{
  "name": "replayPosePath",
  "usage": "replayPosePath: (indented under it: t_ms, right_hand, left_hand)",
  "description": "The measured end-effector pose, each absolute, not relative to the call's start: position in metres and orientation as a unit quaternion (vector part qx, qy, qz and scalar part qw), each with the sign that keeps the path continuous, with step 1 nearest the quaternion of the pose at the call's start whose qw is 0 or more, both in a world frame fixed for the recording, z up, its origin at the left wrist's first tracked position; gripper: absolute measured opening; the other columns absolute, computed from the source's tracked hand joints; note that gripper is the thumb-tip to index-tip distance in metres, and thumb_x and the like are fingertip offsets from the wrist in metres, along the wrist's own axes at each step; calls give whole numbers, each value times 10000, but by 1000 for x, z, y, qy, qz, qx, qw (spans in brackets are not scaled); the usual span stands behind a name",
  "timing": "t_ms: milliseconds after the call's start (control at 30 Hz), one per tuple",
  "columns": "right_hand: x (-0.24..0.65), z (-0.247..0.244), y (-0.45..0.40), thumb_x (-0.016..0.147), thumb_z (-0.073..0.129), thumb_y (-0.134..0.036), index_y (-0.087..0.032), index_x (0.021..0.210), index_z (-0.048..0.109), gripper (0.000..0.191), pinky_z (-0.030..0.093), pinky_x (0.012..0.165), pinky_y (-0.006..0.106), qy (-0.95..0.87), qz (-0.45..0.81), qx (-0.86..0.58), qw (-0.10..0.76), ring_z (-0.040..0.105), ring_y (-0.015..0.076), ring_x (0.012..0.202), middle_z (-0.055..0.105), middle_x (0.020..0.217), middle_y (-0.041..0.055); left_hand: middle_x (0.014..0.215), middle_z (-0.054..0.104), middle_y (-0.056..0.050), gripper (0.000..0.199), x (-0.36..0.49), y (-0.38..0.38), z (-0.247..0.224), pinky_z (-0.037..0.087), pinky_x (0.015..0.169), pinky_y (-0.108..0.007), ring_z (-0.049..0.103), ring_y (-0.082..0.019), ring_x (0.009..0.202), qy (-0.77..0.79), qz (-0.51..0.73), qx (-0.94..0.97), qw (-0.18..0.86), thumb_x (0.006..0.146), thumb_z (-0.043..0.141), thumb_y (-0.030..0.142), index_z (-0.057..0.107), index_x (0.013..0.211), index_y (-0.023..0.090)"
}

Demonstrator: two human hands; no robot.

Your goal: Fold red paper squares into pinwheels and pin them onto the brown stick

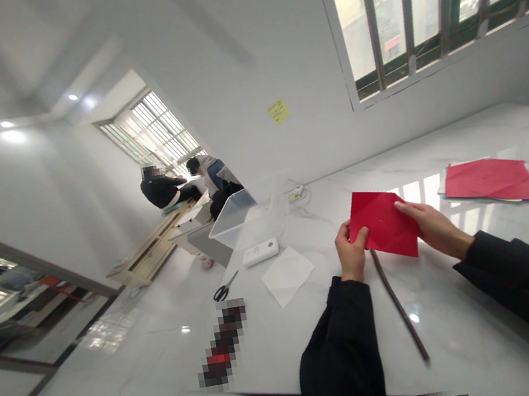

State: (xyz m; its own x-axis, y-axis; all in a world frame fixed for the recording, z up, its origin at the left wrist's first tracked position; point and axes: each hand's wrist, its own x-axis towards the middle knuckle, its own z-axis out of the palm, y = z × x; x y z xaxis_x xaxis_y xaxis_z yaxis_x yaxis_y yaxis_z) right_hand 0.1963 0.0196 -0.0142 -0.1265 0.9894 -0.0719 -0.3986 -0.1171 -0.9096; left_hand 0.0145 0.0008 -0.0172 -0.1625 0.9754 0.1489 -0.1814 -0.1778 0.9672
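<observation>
A red sheet of paper is raised over the white table, gripped from both sides. My left hand pinches its left edge, thumb on the front face. At the right edge my right hand holds it the same way, with the thumb near the top corner. The fingers behind the sheet are hidden. Beneath the paper a thin dark brown stick lies on the table, its far end covered by the sheet.
Further right lies a stack of coloured paper, red on top. Left of my hands are a white sheet, scissors, a white box-shaped item and a clear plastic bin. Two people sit by the far window.
</observation>
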Motion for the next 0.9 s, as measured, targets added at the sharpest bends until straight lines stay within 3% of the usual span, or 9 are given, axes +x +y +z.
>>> replayPosePath:
  t_ms: [133, 233, 333, 567, 733, 900]
  right_hand:
    - [195, -17, 15, 840, 763, -362, -162, 980, 733, 246, 633, 662, 298, -399, 652, -413, 496, 751, 242, 774, 786, 934, 104]
    - [194, -18, 16, 841, 768, -326, -162, 955, 738, 203, 617, 607, 246, -373, 637, -430, 521, 744, 208, 725, 788, 909, 91]
    - [197, -17, 18, 832, 776, -309, -170, 965, 736, 197, 626, 611, 244, -328, 636, -428, 552, 746, 210, 738, 788, 917, 84]
    - [201, -17, 17, 804, 801, -317, -178, 1043, 732, 285, 644, 604, 272, -315, 638, -434, 552, 758, 245, 785, 787, 954, 95]
    - [200, -20, 17, 782, 826, -342, -173, 1087, 723, 364, 651, 631, 295, -316, 654, -419, 545, 757, 253, 797, 785, 979, 100]
    - [197, -14, 12, 775, 835, -327, -171, 1037, 719, 326, 646, 658, 296, -316, 692, -407, 506, 749, 236, 779, 780, 1000, 113]
  left_hand:
    - [1234, 695, -119, 713, 18, -8, -3, 523, 935, -388, 688, -264, 1045, 351, 620, 385, 586, 744, 814, 472, 551, 1355, 217]
    - [1402, 607, -122, 721, 17, -15, 9, 499, 994, -434, 618, -311, 1210, 263, 604, 322, 680, 825, 608, 704, 562, 1379, 244]
    - [1422, 596, -101, 743, 13, -16, 13, 489, 1007, -476, 589, -318, 1246, 241, 575, 288, 727, 839, 475, 789, 593, 1363, 276]
    - [1212, 684, -103, 530, 21, -13, -5, 517, 922, -400, 654, -242, 1029, 287, 547, 337, 710, 830, 696, 580, 672, 1220, 222]
    - [1100, 687, -80, 580, 23, -12, -8, 524, 801, -299, 659, -162, 867, 305, 563, 382, 667, 760, 813, 486, 622, 1236, 214]
    - [1141, 692, -114, 564, 24, -9, -12, 536, 769, -291, 678, -198, 920, 333, 572, 411, 627, 690, 874, 401, 658, 1153, 163]
